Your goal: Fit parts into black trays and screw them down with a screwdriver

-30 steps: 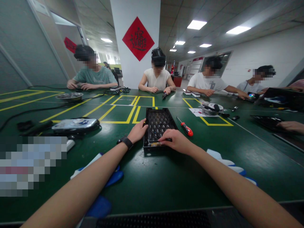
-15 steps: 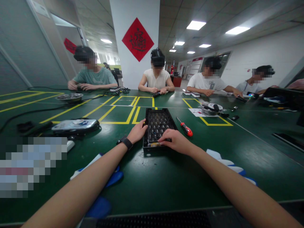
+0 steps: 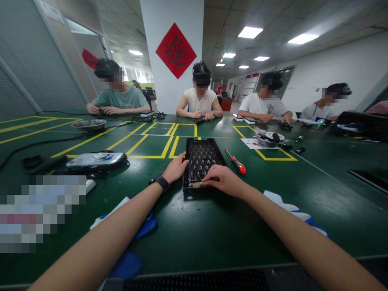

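A black plastic case (image 3: pixel 203 159) lies lengthwise before me, with rows of small shiny metal pieces inside it. My left hand (image 3: pixel 176 167) is closed on its left edge, thumb near the rim. At the near end of the case, my right hand (image 3: pixel 224 181) is closed in a pinch beside a small yellowish part (image 3: pixel 197 184). A short dark end shows by its fingers, but what they hold is too small to make out. A red and black screwdriver (image 3: pixel 236 162) rests on the table right of the case, apart from both hands.
Blue-and-white gloves lie by my left forearm (image 3: pixel 147 228) and right forearm (image 3: pixel 292 210). A phone-like device (image 3: pixel 96 160) is at left. Metal bowls stand farther off at left (image 3: pixel 88 126) and right (image 3: pixel 269 142). Several people sit across the green table (image 3: pixel 194 238).
My hands and the case stay almost in place. Across the table, the person in white at right has drawn an outstretched hand back, with a dark object in it.
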Motion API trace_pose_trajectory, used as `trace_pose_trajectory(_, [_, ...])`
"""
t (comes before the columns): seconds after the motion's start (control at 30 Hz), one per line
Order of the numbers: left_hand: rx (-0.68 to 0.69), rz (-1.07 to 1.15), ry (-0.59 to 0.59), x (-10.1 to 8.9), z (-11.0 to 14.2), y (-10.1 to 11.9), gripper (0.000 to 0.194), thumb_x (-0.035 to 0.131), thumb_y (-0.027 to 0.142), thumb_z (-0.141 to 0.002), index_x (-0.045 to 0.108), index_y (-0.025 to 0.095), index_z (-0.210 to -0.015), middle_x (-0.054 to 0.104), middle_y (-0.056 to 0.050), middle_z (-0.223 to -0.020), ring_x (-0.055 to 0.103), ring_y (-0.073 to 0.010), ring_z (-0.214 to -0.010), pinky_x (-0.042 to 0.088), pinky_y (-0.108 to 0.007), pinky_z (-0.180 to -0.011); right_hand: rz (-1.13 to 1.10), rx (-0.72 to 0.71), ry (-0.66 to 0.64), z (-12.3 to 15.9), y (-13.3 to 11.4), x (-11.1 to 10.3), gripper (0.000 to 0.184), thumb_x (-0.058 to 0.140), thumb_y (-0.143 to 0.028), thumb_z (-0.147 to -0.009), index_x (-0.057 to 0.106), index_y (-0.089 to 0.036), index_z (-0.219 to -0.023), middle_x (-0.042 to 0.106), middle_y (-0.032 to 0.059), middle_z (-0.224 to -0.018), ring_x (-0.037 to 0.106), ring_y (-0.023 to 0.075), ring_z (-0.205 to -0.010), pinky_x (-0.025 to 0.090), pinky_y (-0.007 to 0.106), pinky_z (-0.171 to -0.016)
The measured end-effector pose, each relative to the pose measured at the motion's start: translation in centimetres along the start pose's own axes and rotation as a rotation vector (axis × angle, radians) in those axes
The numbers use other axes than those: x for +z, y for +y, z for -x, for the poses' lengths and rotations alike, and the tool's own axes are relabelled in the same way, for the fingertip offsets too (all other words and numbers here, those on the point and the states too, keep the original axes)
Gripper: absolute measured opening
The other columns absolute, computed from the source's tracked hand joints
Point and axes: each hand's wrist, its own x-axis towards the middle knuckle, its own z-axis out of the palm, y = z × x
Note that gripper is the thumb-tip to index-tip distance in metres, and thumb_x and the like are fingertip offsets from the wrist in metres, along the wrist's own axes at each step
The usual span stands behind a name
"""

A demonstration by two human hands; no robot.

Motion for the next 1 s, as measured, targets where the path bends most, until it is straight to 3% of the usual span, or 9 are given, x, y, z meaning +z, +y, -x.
trace_pose_trajectory(1.0, [-0.018, -0.005, -0.003, -0.11, 0.13, 0.18, 0.053, 0.035, 0.036, -0.085, 0.037, 0.013, -0.133, 0.042, -0.011, -0.136, 0.042, -0.0209, -0.123, 0.03, -0.034, -0.104, -0.009, 0.009, -0.027, 0.07, 0.22, -0.01, 0.017, 0.057, -0.026, -0.081, 0.069, -0.018, -0.089, 0.067, 0.0051, -0.084, 0.055, 0.0149, -0.082, 0.042, 0.029, -0.078])
